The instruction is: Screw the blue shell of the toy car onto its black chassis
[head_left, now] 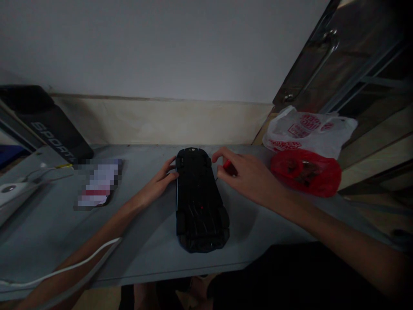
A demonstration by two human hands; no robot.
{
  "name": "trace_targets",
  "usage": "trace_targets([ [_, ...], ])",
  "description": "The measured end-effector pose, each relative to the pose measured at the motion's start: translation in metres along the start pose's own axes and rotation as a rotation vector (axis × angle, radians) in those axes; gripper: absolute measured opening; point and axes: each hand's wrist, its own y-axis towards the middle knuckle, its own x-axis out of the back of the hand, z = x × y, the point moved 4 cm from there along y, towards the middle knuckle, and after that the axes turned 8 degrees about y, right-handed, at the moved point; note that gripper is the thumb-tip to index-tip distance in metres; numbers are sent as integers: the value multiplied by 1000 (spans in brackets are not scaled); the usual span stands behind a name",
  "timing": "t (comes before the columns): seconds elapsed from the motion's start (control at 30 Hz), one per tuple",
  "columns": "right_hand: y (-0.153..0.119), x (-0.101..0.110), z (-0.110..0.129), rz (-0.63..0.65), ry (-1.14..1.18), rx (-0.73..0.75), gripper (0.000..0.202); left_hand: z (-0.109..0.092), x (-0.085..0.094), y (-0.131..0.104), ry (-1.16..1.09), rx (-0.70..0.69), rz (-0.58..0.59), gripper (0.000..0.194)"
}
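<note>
A black toy car [200, 198] lies upside down on the grey table, its wheels and dark underside facing up and a small red light showing on it. My left hand [163, 177] is against the car's left side near the upper left wheel, its fingers closed on that edge. Just right of the upper right wheel, my right hand [240, 170] is curled round a red-handled tool [229, 168]. A thin dark shaft from the tool points toward the car's right side; whether its tip touches the car is unclear.
A phone [100, 181] with a blurred screen and a black SPORT bottle [54, 125] are at the left. A white power strip [16, 193] and cables sit at the far left. A red bag [322, 176] and a white plastic bag [309, 131] lie at the right.
</note>
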Motion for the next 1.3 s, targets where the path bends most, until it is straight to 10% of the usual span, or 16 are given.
trace_targets([
  [1.3,1,1,-5,-14,46,5,29,-2,-1,1,-9,-40,9,73],
])
